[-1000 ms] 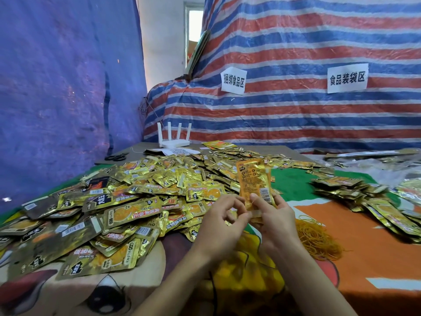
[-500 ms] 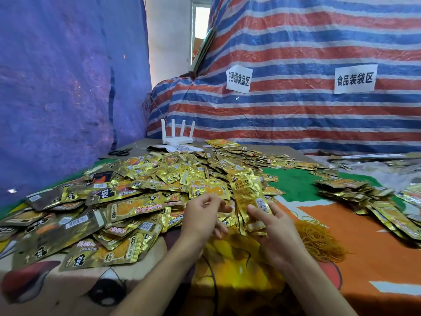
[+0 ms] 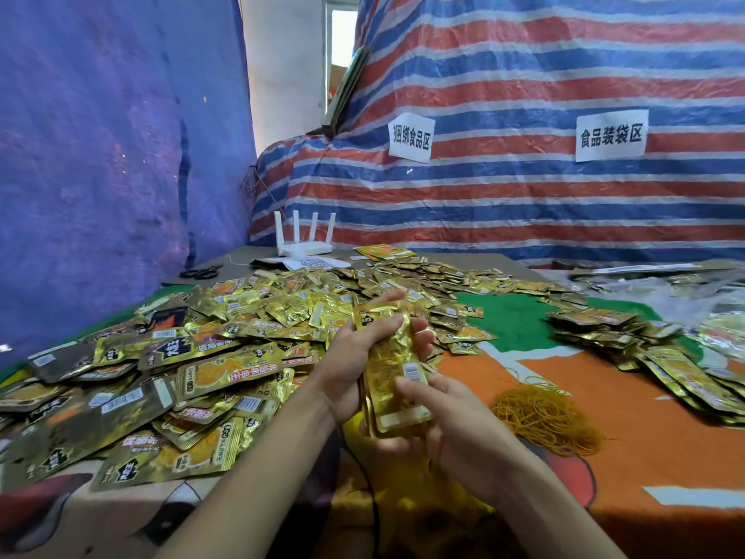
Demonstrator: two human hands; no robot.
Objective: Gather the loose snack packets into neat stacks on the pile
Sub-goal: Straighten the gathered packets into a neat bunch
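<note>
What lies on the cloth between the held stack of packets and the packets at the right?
A heap of yellow rubber bands, seen in the head view.

Glossy, creased gold metallised foil forms the stack of snack packets point(image 3: 397, 373), which carries a matt white barcode label. The loose snack packets point(image 3: 225, 357) show the same mirror-bright foil, some with darker brown-black faces. The rubber bands point(image 3: 544, 421) are dull orange-yellow rubber. The table cover point(image 3: 604, 417) is matt printed cloth. The striped tarpaulin point(image 3: 524, 203) is crinkled woven plastic with a faint sheen. The blue sheet point(image 3: 100, 155) is coarse and matt. The paper signs point(image 3: 411, 137) are plain matt white. The router point(image 3: 304, 246) is smooth white plastic.
</note>
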